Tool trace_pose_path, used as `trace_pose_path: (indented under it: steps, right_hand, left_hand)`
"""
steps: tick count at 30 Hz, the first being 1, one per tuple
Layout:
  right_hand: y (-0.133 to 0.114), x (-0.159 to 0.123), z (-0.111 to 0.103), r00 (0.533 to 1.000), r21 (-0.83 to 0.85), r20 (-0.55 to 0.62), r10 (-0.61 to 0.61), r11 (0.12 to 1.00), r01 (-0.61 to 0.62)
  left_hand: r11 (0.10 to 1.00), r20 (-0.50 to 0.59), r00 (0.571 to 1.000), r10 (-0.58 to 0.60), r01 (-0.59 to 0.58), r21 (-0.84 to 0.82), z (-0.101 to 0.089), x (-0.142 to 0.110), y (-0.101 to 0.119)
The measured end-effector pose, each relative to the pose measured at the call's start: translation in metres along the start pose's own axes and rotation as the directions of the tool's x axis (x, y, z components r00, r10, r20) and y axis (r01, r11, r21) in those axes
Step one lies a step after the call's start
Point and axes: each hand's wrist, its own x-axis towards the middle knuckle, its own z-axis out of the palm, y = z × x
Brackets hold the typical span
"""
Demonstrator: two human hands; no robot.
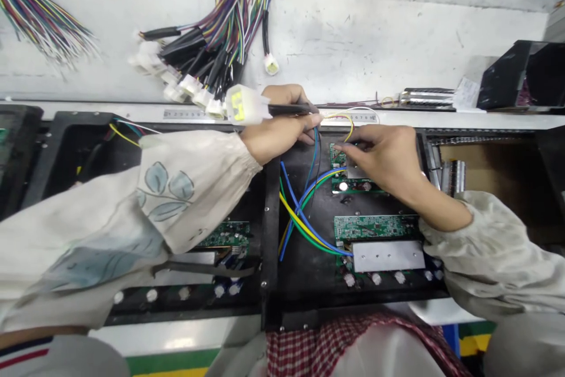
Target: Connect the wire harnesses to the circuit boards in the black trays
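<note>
Leaf-printed sleeve (176, 189) is filling my near left view while my left hand (280, 136) is gripping a black-sheathed cable (289, 109), thumb and fingers clamped around it, apparently so its white connector (241, 104) stands clear of the boards. Just right of those fingers, blue and yellow wires (300, 212) are fanning downward. Further right, my right hand (375, 156) is resting its fingertips together on a green circuit board (338, 156), perhaps steadying it; whether they're clamping anything, I can't tell.
</note>
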Motion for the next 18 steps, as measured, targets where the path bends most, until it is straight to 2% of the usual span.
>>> trace_pose_path:
  steps: [2,5,13,18]
  right_hand:
    - [0.0056,0.0019,0.0051,1.000,-0.059,-0.022,0.000,0.998,-0.001]
    - [0.0088,0.0013,0.0098,0.999,-0.056,-0.042,0.011,0.998,-0.013]
    - [0.0089,-0.0003,0.0103,0.999,-0.045,-0.051,-0.007,0.999,0.005]
    - [0.0067,-0.0001,0.0099,1.000,-0.037,-0.018,0.000,0.999,-0.001]
  left_hand:
    - [0.998,0.004,1.000,-0.016,0.015,0.062,-0.0009,-0.0001,-0.0008]
    - [0.994,-0.010,1.000,-0.006,0.007,0.105,-0.0019,-0.0006,-0.0014]
    - [0.991,-0.023,0.999,-0.029,0.031,0.127,-0.0021,-0.0017,0.0017]
    - [0.996,-0.022,1.000,-0.005,0.007,0.092,-0.0013,-0.0014,0.0010]
